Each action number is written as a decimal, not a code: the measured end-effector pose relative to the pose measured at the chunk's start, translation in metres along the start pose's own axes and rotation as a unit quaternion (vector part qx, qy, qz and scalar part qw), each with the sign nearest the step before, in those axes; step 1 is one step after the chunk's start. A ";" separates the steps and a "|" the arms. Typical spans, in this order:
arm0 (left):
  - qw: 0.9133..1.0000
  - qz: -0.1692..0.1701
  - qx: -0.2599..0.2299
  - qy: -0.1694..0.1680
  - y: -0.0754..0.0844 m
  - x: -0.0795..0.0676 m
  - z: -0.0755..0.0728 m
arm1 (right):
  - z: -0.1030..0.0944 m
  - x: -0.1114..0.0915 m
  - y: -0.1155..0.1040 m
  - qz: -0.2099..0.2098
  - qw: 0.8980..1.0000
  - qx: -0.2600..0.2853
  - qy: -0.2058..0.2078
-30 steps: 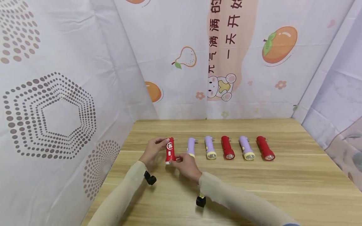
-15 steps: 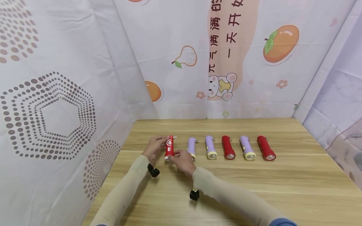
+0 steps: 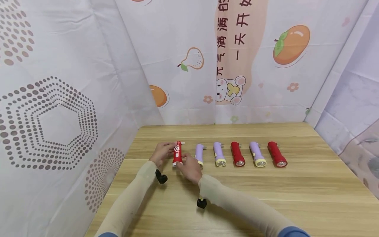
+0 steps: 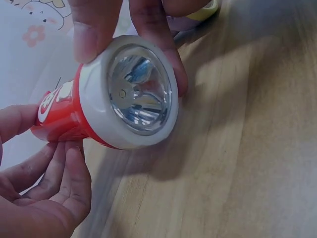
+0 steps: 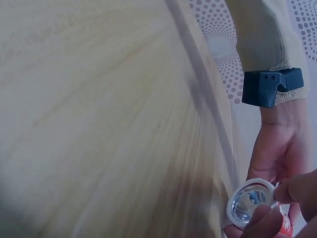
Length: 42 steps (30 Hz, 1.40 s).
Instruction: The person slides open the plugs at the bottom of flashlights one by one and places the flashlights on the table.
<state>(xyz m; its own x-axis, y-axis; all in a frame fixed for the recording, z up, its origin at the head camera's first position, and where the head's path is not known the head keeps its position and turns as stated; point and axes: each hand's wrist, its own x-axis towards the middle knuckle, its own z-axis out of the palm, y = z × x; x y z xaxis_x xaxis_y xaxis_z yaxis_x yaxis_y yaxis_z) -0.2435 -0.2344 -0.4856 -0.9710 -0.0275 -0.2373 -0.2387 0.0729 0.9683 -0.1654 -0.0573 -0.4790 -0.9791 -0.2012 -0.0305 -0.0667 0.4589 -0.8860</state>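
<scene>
A red flashlight with a white head and a printed white emblem is held between both hands at the left of the table. My left hand pinches its tail end, where a small metal plug sticks out to the right. At the head end, my right hand pinches the white rim. In the left wrist view the clear lens and reflector face the camera, and the flashlight is above the wood with a shadow below. The right wrist view shows the white rim between the fingers.
Right of the hands lie a purple flashlight, partly behind my right hand, another purple one, a red one, a purple one and a red one. Printed curtains border the wooden table.
Both hands have carried the red flashlight slightly back, away from the table's front, and its head end has shifted a little left. The row of other flashlights has stayed put.
</scene>
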 end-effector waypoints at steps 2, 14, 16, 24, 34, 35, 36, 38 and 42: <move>1.000 0.002 -0.001 0.000 -0.001 0.001 0.000 | 0.001 0.000 0.000 -0.004 1.000 -0.011 0.004; 1.000 0.004 0.019 0.015 -0.003 0.005 0.003 | 0.003 0.001 -0.002 -0.048 0.996 -0.077 0.023; 0.999 0.004 0.029 0.020 -0.003 0.005 0.004 | 0.003 0.001 -0.002 -0.052 0.994 -0.091 0.024; 0.996 0.011 0.078 0.039 -0.004 0.009 0.009 | 0.002 0.007 -0.005 -0.055 0.991 -0.115 0.028; 0.992 0.019 0.111 0.048 -0.004 0.005 0.016 | 0.001 0.012 -0.004 -0.064 0.991 -0.119 0.016; 0.992 0.022 0.115 0.049 -0.004 0.005 0.016 | 0.001 0.012 -0.004 -0.066 0.991 -0.117 0.015; 0.991 0.024 0.118 0.051 -0.004 0.004 0.017 | 0.001 0.012 -0.004 -0.067 0.991 -0.114 0.014; 0.991 0.023 0.123 0.053 -0.003 0.004 0.017 | 0.000 0.012 -0.004 -0.071 0.991 -0.113 0.014; 0.990 0.019 0.128 0.053 -0.002 0.005 0.017 | -0.001 0.012 -0.004 -0.083 0.989 -0.124 0.019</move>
<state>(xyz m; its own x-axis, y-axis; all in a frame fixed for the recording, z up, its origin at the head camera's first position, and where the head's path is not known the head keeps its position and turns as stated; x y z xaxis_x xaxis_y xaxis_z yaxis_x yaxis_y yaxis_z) -0.2480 -0.2180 -0.4904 -0.9759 -0.1245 -0.1791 -0.2107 0.3260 0.9216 -0.1775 -0.0607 -0.4751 -0.9570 -0.2603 0.1278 -0.2674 0.6218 -0.7361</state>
